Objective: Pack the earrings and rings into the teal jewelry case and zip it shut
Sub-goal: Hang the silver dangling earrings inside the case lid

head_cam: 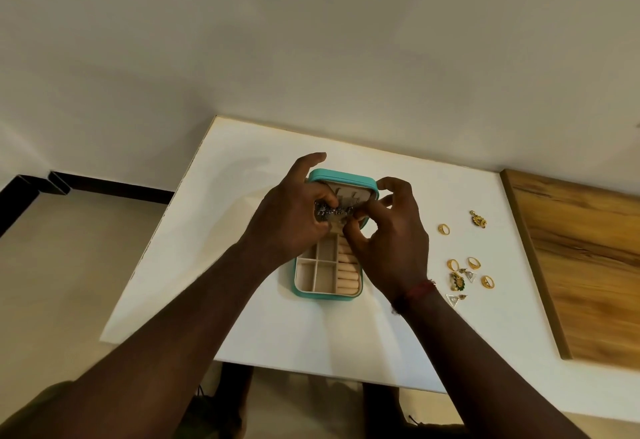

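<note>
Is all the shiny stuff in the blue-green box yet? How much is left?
Just started. The teal jewelry case lies open, and its cream compartments and ring rolls look empty. The left hand and right hand pinch dark silvery earrings at the lid's panel. Four gold rings, two silver triangle earrings and two gold ornate earrings wait on the white table. Zipping comes last.

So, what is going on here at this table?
A person is packing jewelry. The left hand and the right hand both pinch a dark glittering earring at the lid panel of the open teal case. The compartments that show in its base look empty. Several gold rings and other earrings lie loose on the white table, to the right of the case. Nothing is zipped yet.
</note>
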